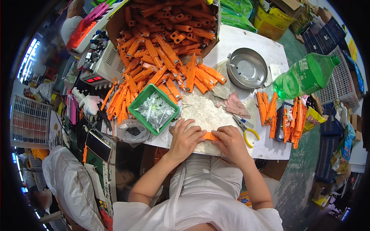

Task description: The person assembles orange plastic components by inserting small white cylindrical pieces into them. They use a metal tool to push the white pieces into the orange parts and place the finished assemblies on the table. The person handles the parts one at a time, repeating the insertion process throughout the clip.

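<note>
Between my two hands, close to the table's front edge, is an orange plastic part (pixel 210 136). My left hand (pixel 185 138) pinches its left end with thumb and fingers. At the other end, my right hand (pixel 232 143) grips it the same way. Much of the part is hidden under the fingers. Just right of my right hand lie pliers with yellow handles (pixel 250 139). A green basket (pixel 135 103) of small whitish plastic pieces stands beyond my left hand. Behind it spreads a heap of similar orange parts (pixel 158 57), spilling from a cardboard box (pixel 115 24).
A round metal bowl (pixel 246 68) and a green plastic bottle (pixel 308 75) stand at the back right. More orange parts (pixel 295 121) fill a small bin on the right. A pink cloth (pixel 236 106) lies mid-table. At left are a device with a red display (pixel 94 79) and a clear bag (pixel 133 131).
</note>
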`<state>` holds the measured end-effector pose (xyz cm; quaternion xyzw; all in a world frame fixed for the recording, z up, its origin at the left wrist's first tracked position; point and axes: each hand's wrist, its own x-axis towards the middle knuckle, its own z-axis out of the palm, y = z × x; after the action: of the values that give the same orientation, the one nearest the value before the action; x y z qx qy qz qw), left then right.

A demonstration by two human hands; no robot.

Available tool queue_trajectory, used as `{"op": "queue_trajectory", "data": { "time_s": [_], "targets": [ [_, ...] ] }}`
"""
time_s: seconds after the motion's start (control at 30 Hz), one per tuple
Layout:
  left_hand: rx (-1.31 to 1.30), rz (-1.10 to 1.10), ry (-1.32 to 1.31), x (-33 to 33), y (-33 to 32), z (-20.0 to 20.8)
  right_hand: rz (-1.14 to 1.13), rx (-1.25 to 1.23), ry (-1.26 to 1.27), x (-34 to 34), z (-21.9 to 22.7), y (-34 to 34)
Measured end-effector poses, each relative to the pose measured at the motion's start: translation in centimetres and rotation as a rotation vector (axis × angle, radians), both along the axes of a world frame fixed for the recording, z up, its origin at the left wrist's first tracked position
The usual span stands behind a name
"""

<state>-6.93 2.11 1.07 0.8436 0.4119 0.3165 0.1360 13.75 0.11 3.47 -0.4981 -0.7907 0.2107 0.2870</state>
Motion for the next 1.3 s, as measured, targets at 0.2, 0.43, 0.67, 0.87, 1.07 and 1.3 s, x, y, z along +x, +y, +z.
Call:
{"op": "queue_trajectory", "data": {
  "time_s": [0.2,0.43,0.67,0.87,1.07,1.3],
  "targets": [
    [0.058,-0.022,0.047,0.0,0.3,0.1,0.064,-0.200,-0.296,3.0,2.3,2.5],
    [0.078,-0.021,0.086,0.1,0.1,-0.3,0.355,-0.335,-0.906,0.5,4.5,4.8],
    [0.069,-0.015,0.062,-0.2,0.1,-0.9,0.358,-0.257,-0.759,1.0,4.4,5.6],
    [0.122,-0.020,0.091,0.0,0.4,-1.0,0.262,-0.170,-0.686,-2.6,3.5,5.7],
    [0.016,-0.059,0.008,-0.2,0.4,-0.7,0.091,-0.160,-0.507,2.3,1.8,3.8],
    [0.064,-0.040,0.053,-0.4,-0.6,0.5,-0.211,-0.306,0.077,3.2,1.7,-1.6]
  ]
}}
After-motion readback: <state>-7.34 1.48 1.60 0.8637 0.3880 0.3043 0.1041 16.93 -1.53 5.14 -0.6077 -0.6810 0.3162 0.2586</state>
